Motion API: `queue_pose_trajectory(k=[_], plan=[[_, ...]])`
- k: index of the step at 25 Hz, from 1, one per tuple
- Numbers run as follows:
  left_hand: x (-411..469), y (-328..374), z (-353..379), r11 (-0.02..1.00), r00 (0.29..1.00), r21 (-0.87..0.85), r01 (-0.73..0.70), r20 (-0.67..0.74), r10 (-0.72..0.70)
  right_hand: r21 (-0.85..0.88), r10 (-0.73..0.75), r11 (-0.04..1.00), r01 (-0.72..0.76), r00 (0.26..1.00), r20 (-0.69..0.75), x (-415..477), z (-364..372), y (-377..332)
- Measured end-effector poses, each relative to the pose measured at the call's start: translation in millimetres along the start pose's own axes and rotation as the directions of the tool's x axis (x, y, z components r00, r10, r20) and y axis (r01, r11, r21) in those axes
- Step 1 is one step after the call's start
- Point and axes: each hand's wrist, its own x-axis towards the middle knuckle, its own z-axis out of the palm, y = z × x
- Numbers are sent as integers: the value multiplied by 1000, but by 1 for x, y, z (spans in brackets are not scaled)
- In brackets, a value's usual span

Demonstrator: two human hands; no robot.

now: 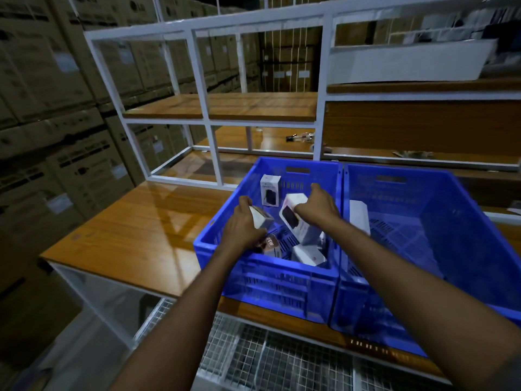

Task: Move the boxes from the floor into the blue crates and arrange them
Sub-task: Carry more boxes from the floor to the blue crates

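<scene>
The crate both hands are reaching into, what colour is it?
The crate is bright blue, with slotted walls; the head view shows it clearly.

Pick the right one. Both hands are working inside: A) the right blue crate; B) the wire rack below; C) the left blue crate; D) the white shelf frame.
C: the left hand grips a small white box and the right hand holds a larger white box, both within the left blue crate walls.
</scene>
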Motion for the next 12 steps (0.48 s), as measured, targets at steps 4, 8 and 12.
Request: queue_pose_trajectory(k=[4, 8, 12], plan=[[-3, -14, -6, 1000, 999, 11, -18, -48, 18, 33, -25, 999, 25, 1000, -5, -3, -4, -3], [-14, -22, -37, 997, 975, -33, -70, -212, 62, 128, -77, 989, 81, 996, -35, -18, -11, -20], [-34, -30, -83, 994, 931, -67, -88, -361, 59, 161, -171, 970, 182, 982, -81, -47, -12, -52]])
